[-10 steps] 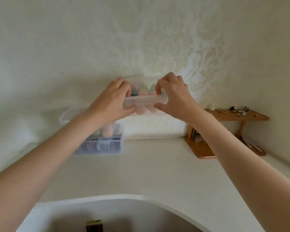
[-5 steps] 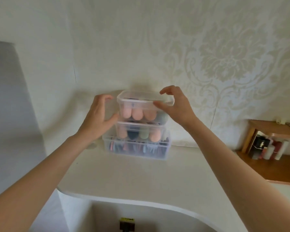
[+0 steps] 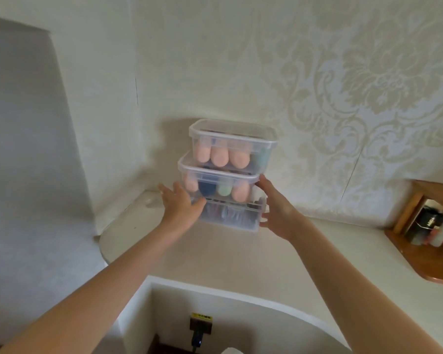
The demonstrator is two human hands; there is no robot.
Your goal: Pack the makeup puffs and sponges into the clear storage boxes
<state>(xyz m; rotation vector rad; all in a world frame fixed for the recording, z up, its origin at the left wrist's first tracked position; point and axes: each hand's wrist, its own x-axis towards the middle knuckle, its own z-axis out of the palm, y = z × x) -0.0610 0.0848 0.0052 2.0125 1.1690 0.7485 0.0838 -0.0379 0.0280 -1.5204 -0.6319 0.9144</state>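
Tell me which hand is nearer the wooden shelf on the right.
Right. The right hand is at the right end of the bottom box, on the wooden shelf's side; the left hand is at the box's far left end.

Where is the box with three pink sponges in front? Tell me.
In the head view, centre: the top box of a three-box stack on the counter against the wall, left of the wooden shelf.

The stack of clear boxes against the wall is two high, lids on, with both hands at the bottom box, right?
Not quite: the head view shows the stack three high. Lids are on, and the left hand and right hand are at the bottom box.
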